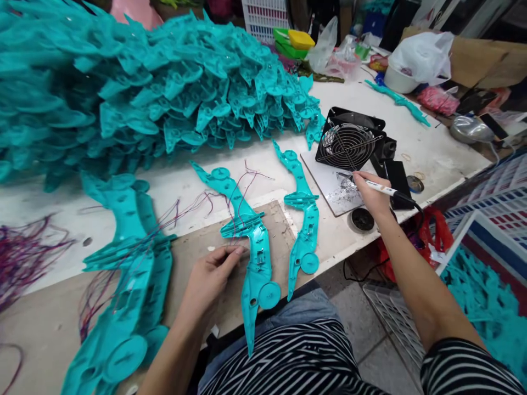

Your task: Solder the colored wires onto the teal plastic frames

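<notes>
My left hand lies on the brown board, its fingertips pinched against the left edge of a long teal plastic shell with thin purple and red wires running from it. My right hand grips a white-handled soldering iron, tip resting on a white tile in front of a small black fan. A second teal shell lies between the two hands.
A huge heap of teal shells fills the back left. A stack of wired shells lies at the near left, loose wires beyond it. Bags, a bowl and clutter sit at the back right. Baskets with teal parts stand right of the table.
</notes>
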A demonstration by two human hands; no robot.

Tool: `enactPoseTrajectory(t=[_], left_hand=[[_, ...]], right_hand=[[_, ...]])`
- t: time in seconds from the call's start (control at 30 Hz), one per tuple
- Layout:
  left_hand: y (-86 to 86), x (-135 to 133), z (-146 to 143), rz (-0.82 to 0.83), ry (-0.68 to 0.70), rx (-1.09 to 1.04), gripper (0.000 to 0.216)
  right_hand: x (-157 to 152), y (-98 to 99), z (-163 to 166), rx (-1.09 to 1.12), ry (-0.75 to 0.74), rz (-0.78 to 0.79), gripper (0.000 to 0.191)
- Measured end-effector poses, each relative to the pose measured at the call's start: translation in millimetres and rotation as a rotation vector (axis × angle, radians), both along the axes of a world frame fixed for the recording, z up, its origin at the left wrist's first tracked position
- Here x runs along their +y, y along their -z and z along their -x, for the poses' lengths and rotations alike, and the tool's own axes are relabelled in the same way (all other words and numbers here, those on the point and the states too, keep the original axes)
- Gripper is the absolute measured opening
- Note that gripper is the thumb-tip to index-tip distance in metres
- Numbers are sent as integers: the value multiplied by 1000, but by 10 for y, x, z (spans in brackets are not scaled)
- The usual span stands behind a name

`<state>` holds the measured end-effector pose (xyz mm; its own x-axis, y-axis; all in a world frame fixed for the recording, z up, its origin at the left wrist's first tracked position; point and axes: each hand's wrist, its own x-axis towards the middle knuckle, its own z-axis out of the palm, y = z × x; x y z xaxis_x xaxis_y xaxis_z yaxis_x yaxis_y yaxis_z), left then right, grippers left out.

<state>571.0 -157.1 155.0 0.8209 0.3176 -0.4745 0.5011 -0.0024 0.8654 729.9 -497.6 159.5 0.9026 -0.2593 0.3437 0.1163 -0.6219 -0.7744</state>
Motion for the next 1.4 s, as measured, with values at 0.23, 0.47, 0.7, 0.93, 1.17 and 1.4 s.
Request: enactPoseTrajectory(t=[0.23, 0.47, 0.7, 0.93, 1.17, 1.4], left_hand=[[14, 16, 9, -16, -8, -30, 52], [107, 63, 20, -13, 18, -45, 47], [58, 59, 30, -24, 13, -38, 45], [81, 31, 73, 35, 43, -173, 37], [163, 16, 95, 2, 58, -240, 23], [80, 42, 146, -141, 175, -274, 12]], right_hand=[[-34, 134, -170, 40, -2, -42, 38], [-67, 185, -202, 42, -11, -61, 40], [-40, 80, -123, 13, 6, -95, 35], [259, -195, 426, -122, -16, -139, 23], [878, -219, 1309, -87, -582, -55, 18], [1114, -133, 1622, -146, -817, -18, 39]])
